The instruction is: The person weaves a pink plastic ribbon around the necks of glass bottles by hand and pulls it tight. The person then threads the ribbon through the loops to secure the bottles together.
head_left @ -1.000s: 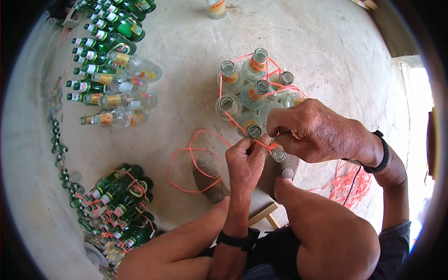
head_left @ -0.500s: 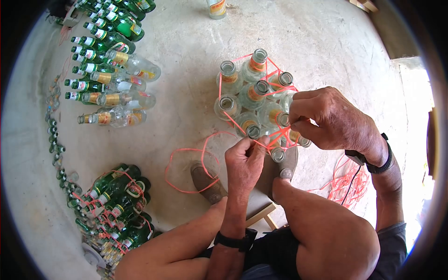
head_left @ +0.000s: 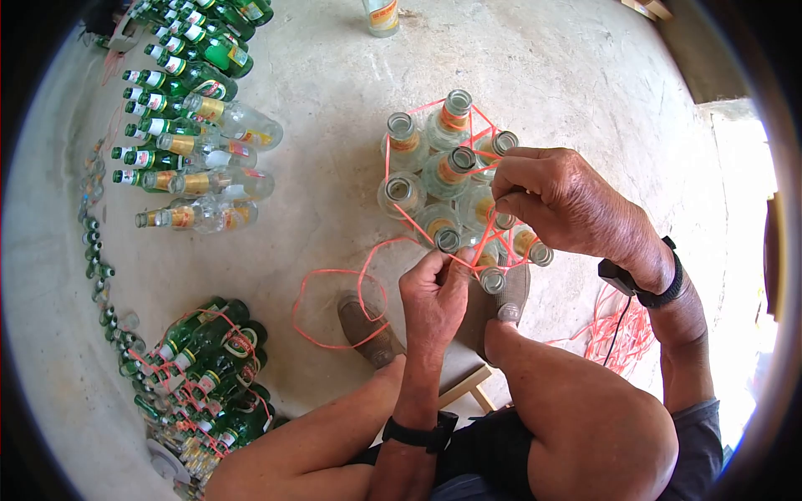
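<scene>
Several clear glass bottles stand upright in a cluster on the floor, with pink string running around and between their necks. At the near side of the cluster, my left hand pinches the string beside a bottle mouth. My right hand is closed over the right side of the cluster, its thumb and forefinger pinched on the string; it hides part of the bottles there. Strands cross around the nearest bottle neck. A loose loop of the string lies on the floor left of the cluster.
Rows of green bottles and clear bottles lie at the left. Tied green bottles are at the lower left. A tangled pink string pile lies right of my legs. One clear bottle stands at the top.
My right hand has moved a little left and up over the cluster. My left hand stays at nearly the same place on the string. The view has shifted slightly.
</scene>
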The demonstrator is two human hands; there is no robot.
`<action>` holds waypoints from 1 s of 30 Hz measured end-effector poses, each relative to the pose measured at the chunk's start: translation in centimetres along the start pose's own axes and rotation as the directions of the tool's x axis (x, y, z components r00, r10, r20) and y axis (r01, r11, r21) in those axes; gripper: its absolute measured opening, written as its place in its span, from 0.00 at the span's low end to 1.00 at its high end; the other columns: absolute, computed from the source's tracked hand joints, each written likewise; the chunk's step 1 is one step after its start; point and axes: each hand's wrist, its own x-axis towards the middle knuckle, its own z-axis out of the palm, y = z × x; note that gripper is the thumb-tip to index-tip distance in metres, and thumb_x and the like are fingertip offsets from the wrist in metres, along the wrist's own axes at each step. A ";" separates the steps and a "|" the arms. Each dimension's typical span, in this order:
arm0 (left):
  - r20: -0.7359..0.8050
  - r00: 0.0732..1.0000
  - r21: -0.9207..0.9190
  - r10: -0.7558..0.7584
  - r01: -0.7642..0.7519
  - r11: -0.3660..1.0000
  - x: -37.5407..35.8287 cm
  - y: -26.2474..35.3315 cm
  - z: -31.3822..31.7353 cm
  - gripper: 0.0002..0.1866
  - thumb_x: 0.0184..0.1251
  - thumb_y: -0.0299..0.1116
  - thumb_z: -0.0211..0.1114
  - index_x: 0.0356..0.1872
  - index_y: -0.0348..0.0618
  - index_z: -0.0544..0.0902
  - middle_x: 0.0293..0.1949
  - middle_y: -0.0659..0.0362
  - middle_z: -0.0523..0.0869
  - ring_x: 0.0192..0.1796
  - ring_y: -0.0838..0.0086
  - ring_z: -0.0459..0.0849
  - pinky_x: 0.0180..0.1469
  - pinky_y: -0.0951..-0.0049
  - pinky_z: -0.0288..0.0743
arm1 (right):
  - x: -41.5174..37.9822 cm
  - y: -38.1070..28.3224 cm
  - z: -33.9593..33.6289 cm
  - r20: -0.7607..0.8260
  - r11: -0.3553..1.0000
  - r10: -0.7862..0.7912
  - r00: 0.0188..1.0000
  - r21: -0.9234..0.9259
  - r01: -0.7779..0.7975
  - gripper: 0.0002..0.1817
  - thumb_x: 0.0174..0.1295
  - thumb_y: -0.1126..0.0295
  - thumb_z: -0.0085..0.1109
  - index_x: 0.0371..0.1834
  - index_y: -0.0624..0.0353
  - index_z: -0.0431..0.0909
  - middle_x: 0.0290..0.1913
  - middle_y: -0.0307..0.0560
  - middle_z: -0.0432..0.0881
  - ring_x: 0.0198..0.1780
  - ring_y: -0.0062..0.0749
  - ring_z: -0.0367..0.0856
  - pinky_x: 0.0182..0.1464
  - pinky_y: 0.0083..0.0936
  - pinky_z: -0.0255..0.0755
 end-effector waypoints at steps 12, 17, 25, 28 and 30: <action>-0.041 0.999 -0.029 0.009 -0.010 1.000 -0.2 -0.1 0.2 0.11 0.81 0.26 0.72 0.34 0.33 0.88 0.24 0.74 0.74 0.28 0.90 0.67 0.28 0.78 0.57 | 1.2 1.0 0.7 0.018 0.998 -0.007 1.000 -0.056 0.008 0.03 0.66 0.78 0.69 0.37 0.65 0.84 0.33 0.59 0.86 0.38 0.58 0.89 0.41 0.47 0.83; -0.132 0.979 -0.172 -0.158 0.134 0.976 -1.0 -0.7 -0.5 0.14 0.76 0.22 0.71 0.26 0.36 0.80 0.23 0.73 0.72 0.29 0.89 0.66 0.29 0.77 0.59 | 1.3 1.0 0.5 0.078 0.988 -0.005 0.997 -0.151 0.017 0.01 0.64 0.80 0.68 0.37 0.64 0.87 0.35 0.58 0.89 0.41 0.58 0.91 0.42 0.47 0.85; -0.208 0.938 -0.350 -0.278 0.194 0.917 -1.4 -0.9 -2.1 0.17 0.71 0.21 0.71 0.21 0.40 0.77 0.23 0.75 0.70 0.29 0.90 0.63 0.30 0.77 0.54 | 1.0 1.5 0.5 0.133 0.970 -0.029 0.991 -0.235 0.060 0.05 0.59 0.81 0.68 0.38 0.63 0.88 0.34 0.57 0.88 0.41 0.58 0.91 0.41 0.47 0.87; -0.214 0.943 -0.360 -0.253 0.165 0.918 -1.7 -0.4 -2.2 0.18 0.73 0.21 0.71 0.21 0.42 0.77 0.22 0.74 0.70 0.26 0.90 0.61 0.27 0.76 0.52 | -0.6 0.6 1.0 -0.013 0.936 -0.060 0.998 -0.348 0.051 0.07 0.62 0.79 0.70 0.43 0.62 0.87 0.37 0.53 0.86 0.39 0.56 0.91 0.39 0.45 0.87; -0.211 0.947 -0.346 -0.241 0.158 0.925 -1.8 0.0 -2.2 0.19 0.75 0.21 0.69 0.22 0.46 0.75 0.20 0.72 0.68 0.20 0.89 0.58 0.23 0.75 0.49 | -1.4 -1.1 1.2 -0.128 0.961 -0.051 0.990 -0.277 0.014 0.11 0.64 0.76 0.72 0.48 0.60 0.85 0.41 0.51 0.85 0.37 0.54 0.90 0.38 0.44 0.87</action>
